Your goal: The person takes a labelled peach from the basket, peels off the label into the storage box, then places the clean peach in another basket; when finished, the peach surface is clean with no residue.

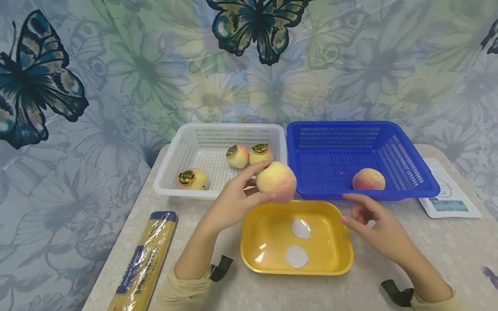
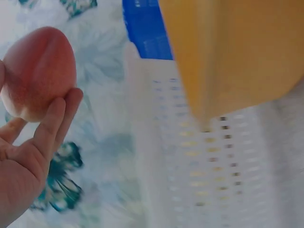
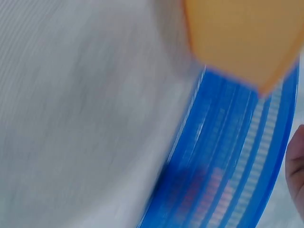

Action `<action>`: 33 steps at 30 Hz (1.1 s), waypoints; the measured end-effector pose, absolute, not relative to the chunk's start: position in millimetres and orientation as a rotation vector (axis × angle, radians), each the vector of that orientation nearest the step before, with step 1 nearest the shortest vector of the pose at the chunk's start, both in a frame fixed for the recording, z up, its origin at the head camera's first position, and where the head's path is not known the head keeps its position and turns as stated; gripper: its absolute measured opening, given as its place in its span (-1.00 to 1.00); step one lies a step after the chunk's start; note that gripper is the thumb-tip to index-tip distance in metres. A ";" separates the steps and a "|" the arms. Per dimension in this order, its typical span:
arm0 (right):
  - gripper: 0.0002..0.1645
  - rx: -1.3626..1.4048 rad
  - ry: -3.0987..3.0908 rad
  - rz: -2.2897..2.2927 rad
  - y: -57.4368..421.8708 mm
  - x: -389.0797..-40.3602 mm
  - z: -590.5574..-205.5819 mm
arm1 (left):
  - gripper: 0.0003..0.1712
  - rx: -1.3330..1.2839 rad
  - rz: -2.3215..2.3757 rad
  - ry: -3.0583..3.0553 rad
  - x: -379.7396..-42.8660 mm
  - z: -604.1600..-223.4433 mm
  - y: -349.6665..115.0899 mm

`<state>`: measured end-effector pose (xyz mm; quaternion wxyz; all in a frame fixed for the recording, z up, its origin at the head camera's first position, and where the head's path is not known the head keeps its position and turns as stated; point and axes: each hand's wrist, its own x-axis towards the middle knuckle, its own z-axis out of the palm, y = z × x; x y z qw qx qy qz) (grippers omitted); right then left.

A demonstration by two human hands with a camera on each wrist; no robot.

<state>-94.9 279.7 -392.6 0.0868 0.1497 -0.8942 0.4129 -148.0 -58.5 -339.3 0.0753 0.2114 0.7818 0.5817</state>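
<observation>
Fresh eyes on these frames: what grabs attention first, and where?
First, the round yellow-and-pink peach held in the person's left hand, mid-frame in the head view. Next, the bright blue plastic basket to its right, beside a white plastic basket and behind a glossy yellow rectangular tray. The large dark teal butterfly at top centre of the pale floral backdrop also stands out.

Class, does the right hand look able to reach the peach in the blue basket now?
Probably yes: the right hand looks empty, and the peach lies near the front of the blue basket, uncovered from above.
</observation>
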 end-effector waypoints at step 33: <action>0.25 -0.348 -2.679 1.453 411.6 -124.3 -419.9 | -0.26 0.519 1.468 2.466 -235.1 -362.9 116.0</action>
